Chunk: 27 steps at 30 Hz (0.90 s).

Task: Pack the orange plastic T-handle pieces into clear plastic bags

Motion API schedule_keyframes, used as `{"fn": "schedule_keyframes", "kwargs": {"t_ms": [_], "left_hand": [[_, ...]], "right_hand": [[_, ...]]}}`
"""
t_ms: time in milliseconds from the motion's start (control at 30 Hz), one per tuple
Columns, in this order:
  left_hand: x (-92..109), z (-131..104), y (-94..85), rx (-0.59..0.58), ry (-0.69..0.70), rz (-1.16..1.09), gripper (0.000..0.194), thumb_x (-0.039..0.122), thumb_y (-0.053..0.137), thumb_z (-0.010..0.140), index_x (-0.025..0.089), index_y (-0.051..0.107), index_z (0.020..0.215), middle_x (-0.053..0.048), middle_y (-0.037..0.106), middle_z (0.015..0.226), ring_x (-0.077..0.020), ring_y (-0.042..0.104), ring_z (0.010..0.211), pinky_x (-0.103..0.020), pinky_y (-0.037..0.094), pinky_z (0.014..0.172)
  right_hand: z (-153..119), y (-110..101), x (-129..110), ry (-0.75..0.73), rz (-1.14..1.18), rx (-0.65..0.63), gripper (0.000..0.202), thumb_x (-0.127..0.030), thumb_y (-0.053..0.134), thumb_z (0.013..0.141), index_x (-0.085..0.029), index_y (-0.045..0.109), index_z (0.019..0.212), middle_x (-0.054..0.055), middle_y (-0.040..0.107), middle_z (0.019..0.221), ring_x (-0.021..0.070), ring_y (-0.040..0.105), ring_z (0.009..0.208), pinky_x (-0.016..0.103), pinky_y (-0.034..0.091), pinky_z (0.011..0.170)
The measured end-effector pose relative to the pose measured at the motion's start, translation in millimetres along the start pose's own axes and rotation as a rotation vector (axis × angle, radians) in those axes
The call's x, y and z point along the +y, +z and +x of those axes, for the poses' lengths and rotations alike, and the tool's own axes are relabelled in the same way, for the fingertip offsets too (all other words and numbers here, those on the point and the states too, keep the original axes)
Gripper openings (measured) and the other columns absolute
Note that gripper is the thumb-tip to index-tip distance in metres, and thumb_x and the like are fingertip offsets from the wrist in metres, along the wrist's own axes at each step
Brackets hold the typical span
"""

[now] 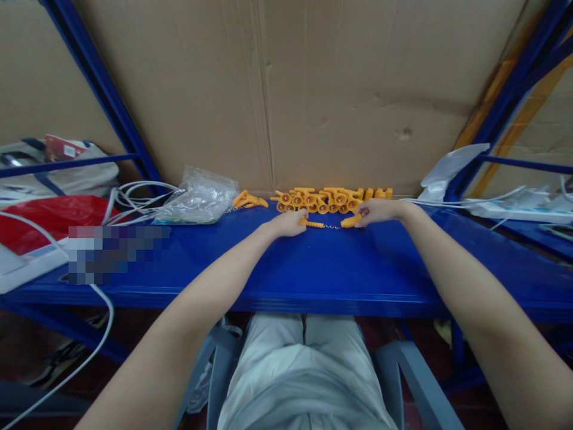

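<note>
My left hand [290, 224] is closed on one end of an orange ridged handle [315, 224] just above the blue table. From the handle's right end a thin metal chain [332, 227] runs to an orange plastic block [350, 222]. My right hand [369, 212] pinches the right side of that block. Right behind both hands lies a cluster of orange cone-ended plastic parts [323, 208], packed side by side. Several upright orange pieces [378, 193] continue that row to the right, partly behind my right hand.
Left of the cluster rest orange pieces with a chain [249, 200] and a clear plastic bag [201, 194]. White cables [129, 194] and a red bag [58, 218] occupy the left side. Cardboard [322, 89] walls off the back. A white power strip [514, 209] lies at right.
</note>
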<state>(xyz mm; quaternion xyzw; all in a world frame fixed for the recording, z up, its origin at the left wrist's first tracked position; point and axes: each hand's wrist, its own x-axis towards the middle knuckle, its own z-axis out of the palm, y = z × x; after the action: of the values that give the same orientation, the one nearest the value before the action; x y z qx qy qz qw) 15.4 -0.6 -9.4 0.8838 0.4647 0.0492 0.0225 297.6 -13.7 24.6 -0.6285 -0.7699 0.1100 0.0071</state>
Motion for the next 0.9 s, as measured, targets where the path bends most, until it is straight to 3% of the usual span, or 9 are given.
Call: {"fn": "schedule_keyframes", "kwargs": {"t_ms": [200, 467, 633, 767, 900], "left_hand": [[4.2, -2.2, -3.9, -0.009, -0.037, 0.023, 0.042, 0.024, 0.049, 0.089, 0.014, 0.052, 0.130, -0.014, 0.066, 0.125, -0.0243, 0.065, 0.109, -0.030, 0.048, 0.092], [4.2, -2.4, -5.1, 0.001, -0.045, 0.065, 0.045, 0.024, 0.049, 0.088, 0.011, 0.052, 0.130, -0.015, 0.066, 0.124, -0.0253, 0.064, 0.109, -0.031, 0.048, 0.092], [3.2, -1.0, -3.8, 0.038, -0.049, 0.023, 0.043, 0.021, 0.054, 0.084, 0.012, 0.059, 0.126, -0.013, 0.069, 0.120, -0.0239, 0.066, 0.106, -0.027, 0.049, 0.088], [-0.7, 1.7, 0.3, 0.081, -0.078, -0.184, 0.036, 0.016, 0.060, 0.077, 0.013, 0.068, 0.112, -0.006, 0.074, 0.093, -0.0177, 0.067, 0.081, -0.022, 0.048, 0.069], [-6.7, 3.3, 3.7, 0.053, -0.200, -0.562, 0.029, 0.014, 0.060, 0.077, 0.016, 0.066, 0.106, 0.002, 0.065, 0.066, -0.0085, 0.051, 0.048, -0.019, 0.036, 0.046]], "right_hand": [[5.8, 8.9, -10.5, -0.045, 0.068, 0.045, 0.039, -0.056, 0.082, 0.061, -0.021, 0.065, 0.070, 0.005, 0.070, 0.078, 0.0276, 0.066, 0.083, 0.039, 0.051, 0.078], [6.5, 6.9, -2.6, -0.069, 0.164, -0.007, 0.042, -0.057, 0.082, 0.061, -0.019, 0.066, 0.070, 0.010, 0.071, 0.082, 0.0315, 0.066, 0.088, 0.043, 0.051, 0.081], [14.2, 18.4, -8.5, -0.151, 0.255, 0.046, 0.045, -0.060, 0.079, 0.063, -0.019, 0.064, 0.071, 0.006, 0.069, 0.072, 0.0245, 0.067, 0.077, 0.036, 0.051, 0.074], [20.5, 31.3, -21.1, -0.207, 0.328, 0.132, 0.039, -0.055, 0.076, 0.067, -0.019, 0.062, 0.074, 0.000, 0.065, 0.063, 0.0175, 0.065, 0.065, 0.028, 0.050, 0.064], [26.4, 39.9, -27.7, -0.228, 0.416, 0.222, 0.030, -0.043, 0.076, 0.070, -0.019, 0.060, 0.076, -0.001, 0.062, 0.063, 0.0150, 0.062, 0.058, 0.027, 0.049, 0.058]]}}
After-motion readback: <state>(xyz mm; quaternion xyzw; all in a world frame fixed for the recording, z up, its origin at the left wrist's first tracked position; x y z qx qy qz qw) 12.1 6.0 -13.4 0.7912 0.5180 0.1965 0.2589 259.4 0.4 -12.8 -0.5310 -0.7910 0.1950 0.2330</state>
